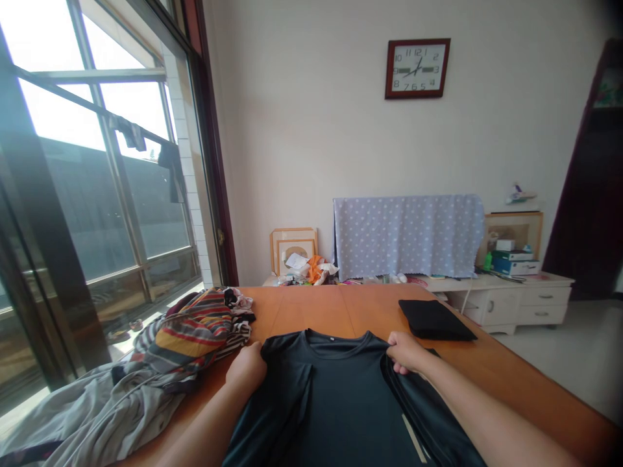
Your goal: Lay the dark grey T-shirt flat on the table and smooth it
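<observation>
Dark short-sleeved T-shirt (335, 405) lying flat on a wooden table (311, 308), collar pointing away from the person, body hanging toward the near table edge and out of view at the bottom. Left hand (246, 364) sits on the shirt's shoulder by the collar, fingers mostly hidden by the hand's angle, so can't tell if they're pinching or just pressing. Right hand (406, 353) is at the other shoulder, fingers (400, 364) closed on the edge of the cloth, gripping it. That side shows a long dark fold running down toward a pale strip (413, 438); the other side also shows a crease.

Good handling here looks like: pinch near the shoulder seam, keep the cloth a bit taut, both hands level, so the edges stay straight and no wrinkles get trapped.

Nearby: striped clothes (189, 331) bunched on the table beside the left hand, grey garment (97, 415) spread past them, flat black folded item (433, 319) well beyond the right hand. Behind the table, a white cabinet (516, 305) with a polka-dot cloth (406, 237) hanging over something. Wall clock (417, 68) above.
</observation>
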### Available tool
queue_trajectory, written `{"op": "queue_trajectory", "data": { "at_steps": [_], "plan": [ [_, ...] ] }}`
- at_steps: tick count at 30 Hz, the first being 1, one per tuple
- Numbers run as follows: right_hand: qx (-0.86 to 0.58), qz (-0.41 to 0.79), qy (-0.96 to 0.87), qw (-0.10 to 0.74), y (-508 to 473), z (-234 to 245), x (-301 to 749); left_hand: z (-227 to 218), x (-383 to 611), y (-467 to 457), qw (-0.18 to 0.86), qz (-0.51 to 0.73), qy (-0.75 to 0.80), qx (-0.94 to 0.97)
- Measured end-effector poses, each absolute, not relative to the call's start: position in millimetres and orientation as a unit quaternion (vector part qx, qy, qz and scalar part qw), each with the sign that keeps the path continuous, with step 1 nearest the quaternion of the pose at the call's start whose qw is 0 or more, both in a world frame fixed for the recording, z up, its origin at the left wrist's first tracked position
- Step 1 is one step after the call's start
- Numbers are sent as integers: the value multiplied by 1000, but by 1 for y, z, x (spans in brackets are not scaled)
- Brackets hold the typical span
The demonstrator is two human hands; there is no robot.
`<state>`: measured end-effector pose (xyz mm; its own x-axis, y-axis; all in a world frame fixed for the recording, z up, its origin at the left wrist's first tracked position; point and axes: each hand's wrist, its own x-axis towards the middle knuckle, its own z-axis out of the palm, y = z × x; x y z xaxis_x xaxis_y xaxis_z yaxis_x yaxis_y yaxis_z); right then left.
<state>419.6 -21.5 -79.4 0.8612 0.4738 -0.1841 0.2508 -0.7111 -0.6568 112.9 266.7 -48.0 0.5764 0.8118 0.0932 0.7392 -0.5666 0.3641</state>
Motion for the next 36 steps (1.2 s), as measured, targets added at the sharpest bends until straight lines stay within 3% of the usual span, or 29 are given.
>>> {"op": "queue_trajectory", "data": {
  "at_steps": [12,17,28,36],
  "plan": [
    [-908,19,-248,338,69,-65,472,-27,175,340,108,191,500,838],
    [-901,16,-281,330,80,-72,481,-46,190,352,108,211,507,829],
    [-884,35,-376,277,41,-82,432,-74,155,290,79,146,362,917],
    [-872,68,-427,228,-24,-73,338,-63,93,219,90,79,382,916]
  ]
}}
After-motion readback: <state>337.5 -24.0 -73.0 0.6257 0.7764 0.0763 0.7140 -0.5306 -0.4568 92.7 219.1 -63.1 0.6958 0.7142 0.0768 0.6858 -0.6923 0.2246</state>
